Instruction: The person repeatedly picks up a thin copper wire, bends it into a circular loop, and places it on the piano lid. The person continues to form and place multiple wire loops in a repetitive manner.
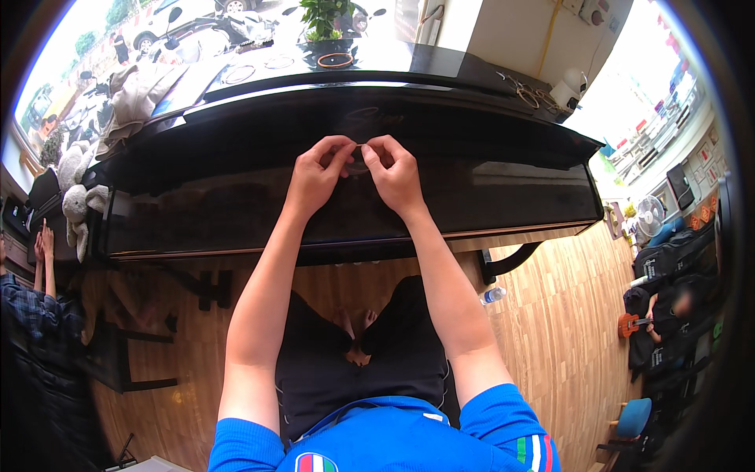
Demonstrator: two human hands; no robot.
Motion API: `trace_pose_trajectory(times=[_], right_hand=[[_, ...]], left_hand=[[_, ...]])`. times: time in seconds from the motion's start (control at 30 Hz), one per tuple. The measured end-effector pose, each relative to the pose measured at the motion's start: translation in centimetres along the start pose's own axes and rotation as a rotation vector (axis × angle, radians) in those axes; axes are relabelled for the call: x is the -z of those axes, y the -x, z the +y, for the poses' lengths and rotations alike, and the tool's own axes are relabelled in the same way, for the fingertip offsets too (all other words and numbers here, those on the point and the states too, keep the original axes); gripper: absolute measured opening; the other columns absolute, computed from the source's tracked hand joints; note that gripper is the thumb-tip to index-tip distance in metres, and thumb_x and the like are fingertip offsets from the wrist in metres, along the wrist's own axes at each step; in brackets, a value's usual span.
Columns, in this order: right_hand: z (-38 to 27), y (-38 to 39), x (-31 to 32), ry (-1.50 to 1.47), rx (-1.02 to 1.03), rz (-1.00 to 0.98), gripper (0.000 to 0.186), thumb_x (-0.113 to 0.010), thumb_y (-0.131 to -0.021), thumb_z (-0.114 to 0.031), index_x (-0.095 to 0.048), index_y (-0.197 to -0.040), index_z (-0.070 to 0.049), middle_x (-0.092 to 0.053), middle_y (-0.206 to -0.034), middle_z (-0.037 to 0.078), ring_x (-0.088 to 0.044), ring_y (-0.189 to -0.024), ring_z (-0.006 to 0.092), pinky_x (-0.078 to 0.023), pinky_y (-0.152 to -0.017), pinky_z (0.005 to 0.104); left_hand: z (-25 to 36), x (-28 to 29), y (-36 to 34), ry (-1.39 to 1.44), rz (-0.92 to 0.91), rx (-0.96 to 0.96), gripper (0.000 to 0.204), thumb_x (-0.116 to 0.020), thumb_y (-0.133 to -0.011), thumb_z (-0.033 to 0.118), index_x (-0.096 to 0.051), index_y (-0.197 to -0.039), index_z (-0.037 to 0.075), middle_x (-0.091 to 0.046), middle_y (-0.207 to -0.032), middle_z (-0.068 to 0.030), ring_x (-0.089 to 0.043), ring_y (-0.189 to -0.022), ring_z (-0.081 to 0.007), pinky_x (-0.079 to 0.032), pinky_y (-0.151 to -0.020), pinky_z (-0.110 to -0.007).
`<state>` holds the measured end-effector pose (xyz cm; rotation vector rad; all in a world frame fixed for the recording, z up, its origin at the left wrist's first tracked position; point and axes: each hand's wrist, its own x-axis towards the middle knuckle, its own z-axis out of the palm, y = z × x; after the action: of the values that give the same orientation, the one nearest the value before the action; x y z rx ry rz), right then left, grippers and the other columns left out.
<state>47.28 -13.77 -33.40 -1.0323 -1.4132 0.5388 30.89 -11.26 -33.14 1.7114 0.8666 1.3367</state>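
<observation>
In front of me, over the closed black piano (503,197), both hands are raised close together with their fingertips almost meeting. My left hand (321,169) is closed in a pinch. My right hand (392,169) pinches too, thumb against forefinger. Something thin and small shows between the two sets of fingertips; it is too fine to name. Below the hands, the glossy piano front carries faint reflections.
Along the piano's top lie a brown ring-shaped coil (335,60), a potted plant (322,20), crumpled cloth (138,98) and tangled cords (528,96). A grey plush toy (77,197) hangs at the left end. A water bottle (493,295) is on the floor. Other people sit at both sides.
</observation>
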Motion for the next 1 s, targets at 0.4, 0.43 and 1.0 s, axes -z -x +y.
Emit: trace_pose_trajectory(times=[0.4,0.43,1.0], right_hand=[[0.5,-0.2,0.0,0.045,0.021,0.029,0.015,-0.07,-0.09,-0.013,-0.068,-0.097,0.0,-0.064,-0.073,0.003,-0.059,-0.065,0.0097,-0.048,-0.062,0.0269],[0.5,-0.2,0.0,0.042,0.013,0.048,0.015,-0.07,-0.09,-0.013,-0.069,-0.098,0.0,-0.065,-0.072,0.003,-0.059,-0.065,0.01,-0.049,-0.062,0.027],[0.2,-0.5,1.2,-0.344,-0.164,-0.068,0.043,-0.052,-0.107,-0.04,-0.074,-0.109,-0.002,-0.068,-0.076,0.0,-0.054,-0.058,0.0053,-0.042,-0.054,0.0197]], left_hand=[[0.2,-0.1,0.0,0.006,-0.017,-0.018,0.017,-0.067,-0.098,0.012,-0.069,-0.112,0.002,-0.07,-0.084,-0.0043,-0.065,-0.072,-0.01,-0.051,-0.066,-0.024],[0.2,-0.1,0.0,0.012,-0.025,-0.018,0.017,-0.068,-0.098,0.012,-0.069,-0.112,0.001,-0.07,-0.084,-0.0046,-0.065,-0.072,-0.0101,-0.051,-0.066,-0.024],[0.2,0.2,-0.3,0.12,0.16,-0.001,0.035,-0.069,-0.097,0.012,-0.051,-0.124,-0.001,-0.072,-0.093,-0.0098,-0.066,-0.074,-0.0108,-0.052,-0.07,-0.023]])
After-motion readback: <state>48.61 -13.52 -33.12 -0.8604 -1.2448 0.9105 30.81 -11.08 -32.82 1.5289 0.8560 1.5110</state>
